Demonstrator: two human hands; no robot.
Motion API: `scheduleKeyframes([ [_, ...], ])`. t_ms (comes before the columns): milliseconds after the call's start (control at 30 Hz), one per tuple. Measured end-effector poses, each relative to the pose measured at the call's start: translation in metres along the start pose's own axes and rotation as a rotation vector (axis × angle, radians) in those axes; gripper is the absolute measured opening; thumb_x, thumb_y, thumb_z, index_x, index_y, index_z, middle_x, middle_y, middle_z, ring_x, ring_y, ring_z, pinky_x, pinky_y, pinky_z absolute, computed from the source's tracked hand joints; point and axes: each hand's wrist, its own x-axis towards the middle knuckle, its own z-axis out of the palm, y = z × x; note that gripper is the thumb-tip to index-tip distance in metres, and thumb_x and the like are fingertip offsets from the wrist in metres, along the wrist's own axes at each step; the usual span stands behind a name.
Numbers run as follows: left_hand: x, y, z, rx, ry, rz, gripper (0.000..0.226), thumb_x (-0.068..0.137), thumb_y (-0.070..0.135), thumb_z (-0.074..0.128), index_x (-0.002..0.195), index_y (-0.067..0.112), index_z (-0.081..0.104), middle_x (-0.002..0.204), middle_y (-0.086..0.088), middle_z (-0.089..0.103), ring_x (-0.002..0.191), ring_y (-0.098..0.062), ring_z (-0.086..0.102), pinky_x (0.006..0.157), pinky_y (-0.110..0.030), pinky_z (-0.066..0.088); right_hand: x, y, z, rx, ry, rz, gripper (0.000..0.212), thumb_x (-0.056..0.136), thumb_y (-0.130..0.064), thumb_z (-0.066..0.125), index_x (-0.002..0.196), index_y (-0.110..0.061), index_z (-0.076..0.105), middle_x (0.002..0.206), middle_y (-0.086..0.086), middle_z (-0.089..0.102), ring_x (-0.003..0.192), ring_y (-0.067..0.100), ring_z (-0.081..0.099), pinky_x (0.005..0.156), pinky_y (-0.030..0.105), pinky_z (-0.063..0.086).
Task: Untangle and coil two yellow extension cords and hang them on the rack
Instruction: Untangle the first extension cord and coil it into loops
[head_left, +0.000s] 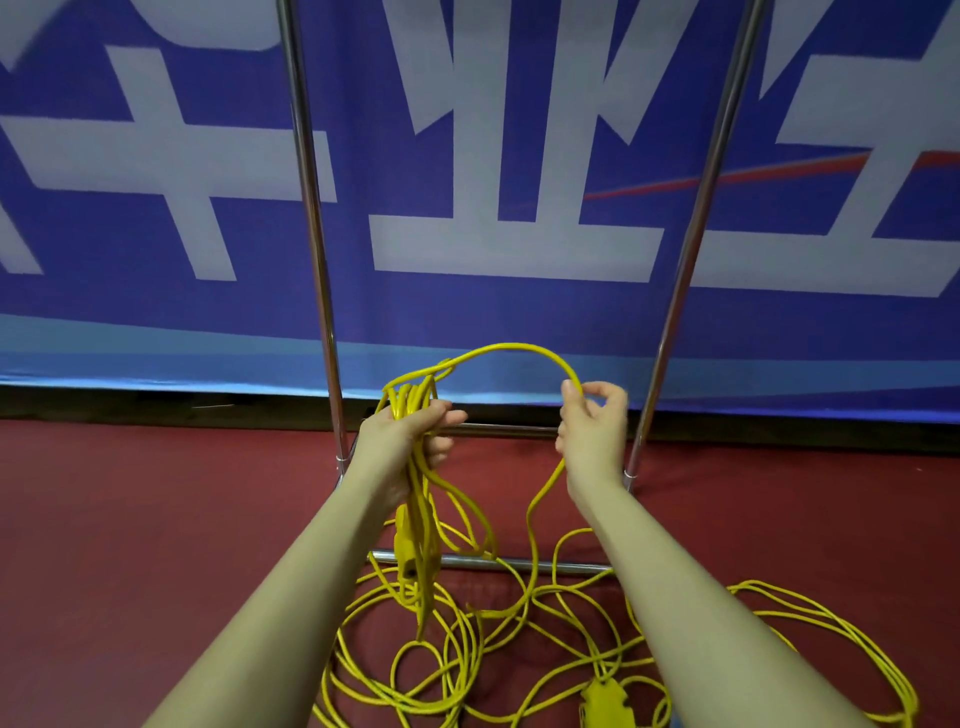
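The left hand (415, 431) grips a bundle of coiled loops (415, 499), fingers curled round them. One strand arcs over to the right hand (592, 423), pinched there. Loose yellow cord (457, 649) sprawls on the red floor (156, 519) — draped over the rack (317, 234)'s base bar, a blue banner (519, 312) behind.

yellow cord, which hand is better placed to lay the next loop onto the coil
Right hand: it pinches the free arc of the yellow cord and can swing it across. The left hand is full, gripping the gathered coil.
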Motion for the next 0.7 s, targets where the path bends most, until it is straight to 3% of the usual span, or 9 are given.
scheduleKeyframes([
  [100,-0.001,0.001,-0.001,0.008,-0.012,0.008,0.008,0.094,0.008,0.058,0.096,0.002,0.064,0.077,-0.008,0.074,0.044,-0.01,0.058,0.044,-0.02,0.048,0.002,-0.005,-0.001,0.041,0.085,-0.044,0.024,0.095,-0.013,0.055,0.077,-0.018,0.041,0.058,0.003,0.049,0.037,0.004,0.036,0.036,0.018,0.028],
  [167,-0.002,0.0,0.001,-0.01,-0.028,0.004,0.008,0.094,0.008,0.058,0.094,0.004,0.064,0.078,-0.008,0.074,0.057,-0.012,0.069,0.049,-0.021,0.053,0.002,-0.005,0.0,0.073,0.109,-0.04,0.024,0.094,-0.01,0.057,0.075,-0.014,0.045,0.064,0.006,0.061,0.039,0.006,0.045,0.039,0.021,0.039],
  [300,-0.002,-0.015,0.01,0.015,-0.099,-0.043,0.01,0.093,0.005,0.057,0.101,0.002,0.063,0.086,-0.011,0.074,0.077,-0.012,0.072,0.062,-0.022,0.055,-0.004,-0.012,0.012,0.325,-0.126,0.238,0.019,0.098,-0.016,0.05,0.081,-0.009,0.05,0.075,0.014,0.067,0.051,0.015,0.063,0.048,0.027,0.055],
  [367,-0.002,-0.026,0.015,0.082,-0.134,-0.068,0.012,0.093,0.004,0.057,0.102,0.002,0.064,0.085,-0.009,0.075,0.079,-0.012,0.072,0.074,-0.024,0.052,-0.006,-0.022,0.018,0.406,-0.261,0.339,0.023,0.1,-0.019,0.045,0.082,-0.008,0.05,0.067,0.01,0.067,0.045,0.011,0.059,0.041,0.02,0.048],
  [467,-0.001,-0.033,0.018,0.096,-0.167,-0.089,0.009,0.094,0.002,0.055,0.096,0.003,0.064,0.082,-0.01,0.075,0.074,-0.016,0.073,0.088,-0.035,0.051,0.001,-0.032,0.017,0.556,-0.371,0.428,0.028,0.102,-0.024,0.038,0.081,-0.008,0.048,0.048,-0.002,0.051,0.029,0.002,0.032,0.029,0.013,0.022],
  [567,-0.001,-0.031,0.016,0.095,-0.193,-0.105,0.009,0.094,0.002,0.055,0.096,0.001,0.064,0.084,-0.012,0.075,0.074,-0.017,0.073,0.081,-0.031,0.055,0.014,-0.034,0.009,0.777,-0.363,0.475,0.033,0.103,-0.028,0.033,0.079,-0.01,0.047,0.042,-0.007,0.037,0.026,0.002,0.024,0.026,0.013,0.015],
  [700,-0.007,-0.032,0.018,0.167,-0.291,-0.151,0.009,0.093,0.006,0.058,0.096,0.003,0.065,0.088,-0.012,0.075,0.081,-0.018,0.073,0.073,-0.024,0.055,0.024,-0.034,-0.002,1.005,-0.35,0.507,0.038,0.103,-0.029,0.03,0.076,-0.009,0.047,0.04,-0.007,0.033,0.024,0.006,0.026,0.024,0.019,0.018],
])
